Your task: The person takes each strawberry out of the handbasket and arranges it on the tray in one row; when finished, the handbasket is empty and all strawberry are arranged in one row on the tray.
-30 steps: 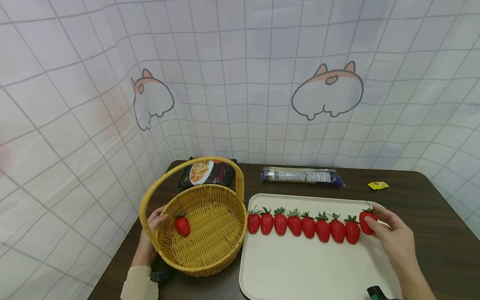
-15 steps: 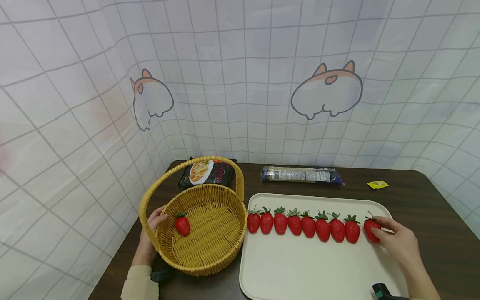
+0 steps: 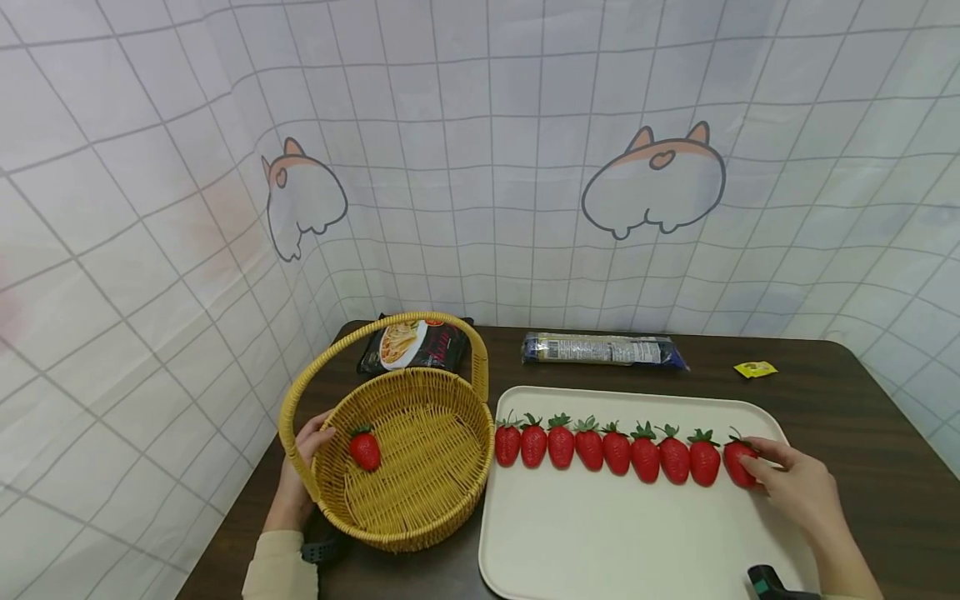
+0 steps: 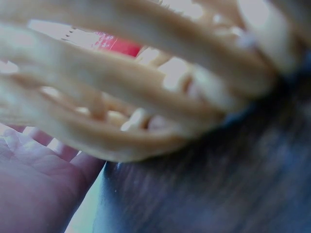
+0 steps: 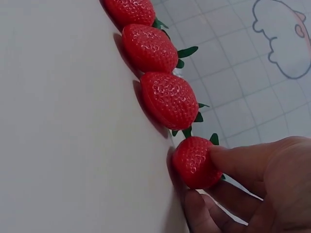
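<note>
My right hand (image 3: 806,492) pinches a red strawberry (image 3: 738,462) with a green leafy top between thumb and fingers. That strawberry is at the right end of a row of several alike on a cream tray (image 3: 622,542). In the right wrist view, the held strawberry (image 5: 194,162) lies close over the tray surface, a small gap from its neighbour (image 5: 170,101). My left hand (image 3: 303,450) holds the left rim of a yellow woven basket (image 3: 412,500), under its tall handle. Inside the basket, near that hand, lies one strawberry (image 3: 365,450). The left wrist view shows my palm (image 4: 39,179) beside blurred weave.
Behind the basket lies a black food packet (image 3: 420,343). A long clear-and-blue packet (image 3: 603,350) and a small yellow sachet (image 3: 756,370) rest along the back of the dark table (image 3: 870,417). A white gridded curtain (image 3: 480,167) hangs behind.
My right hand first moved right and down with the strawberry, setting it at the tray, then nudged it slightly left toward the row. The left hand and basket have stayed put.
</note>
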The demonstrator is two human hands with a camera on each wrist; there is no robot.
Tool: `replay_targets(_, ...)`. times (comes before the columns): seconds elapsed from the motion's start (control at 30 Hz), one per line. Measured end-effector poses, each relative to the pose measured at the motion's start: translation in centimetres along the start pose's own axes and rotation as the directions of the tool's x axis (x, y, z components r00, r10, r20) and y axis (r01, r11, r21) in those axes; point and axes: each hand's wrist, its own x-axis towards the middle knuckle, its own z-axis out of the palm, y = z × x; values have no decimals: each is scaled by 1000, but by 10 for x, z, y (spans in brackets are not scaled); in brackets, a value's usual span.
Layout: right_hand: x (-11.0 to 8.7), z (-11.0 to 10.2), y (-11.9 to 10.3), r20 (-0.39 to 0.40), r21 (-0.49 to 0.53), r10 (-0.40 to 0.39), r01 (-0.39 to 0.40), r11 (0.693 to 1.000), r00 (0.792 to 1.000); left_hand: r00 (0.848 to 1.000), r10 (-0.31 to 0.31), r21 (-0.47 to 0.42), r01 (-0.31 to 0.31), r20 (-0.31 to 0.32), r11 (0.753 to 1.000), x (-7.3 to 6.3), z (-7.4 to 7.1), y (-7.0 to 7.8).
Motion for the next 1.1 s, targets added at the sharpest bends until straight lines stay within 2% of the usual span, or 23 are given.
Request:
replay_targets(0.17, 2, -3, 2, 63, -4, -15, 16, 1000, 998, 1000, -2, -4, 2, -3, 1000, 3, -3, -4)
replay_targets(0.3, 3, -5, 4, 85, 4, -41, 41, 999, 996, 1000, 4, -13, -4, 0, 1000, 6, -5, -9)
replay_targets(0.63, 3, -5, 2, 94, 21, -80, 78, 997, 992, 1000, 19, -8, -19, 10, 1000, -1, -1, 0)
replay_targets(0.77, 4, -5, 4, 77, 59, -56, 52, 997, 995, 1000, 24, -16, -24, 15, 1000, -1, -1, -1)
replay_targets(0.97, 3, -9, 10, -14, 123, 7, -5, 992, 1000, 999, 38, -15, -38, 22, 999, 2, -3, -4)
replay_targets(1.1, 1, -10, 11, -30, 143, 21, -17, 990, 999, 999, 42, -12, -41, 20, 999, 3, -2, -5)
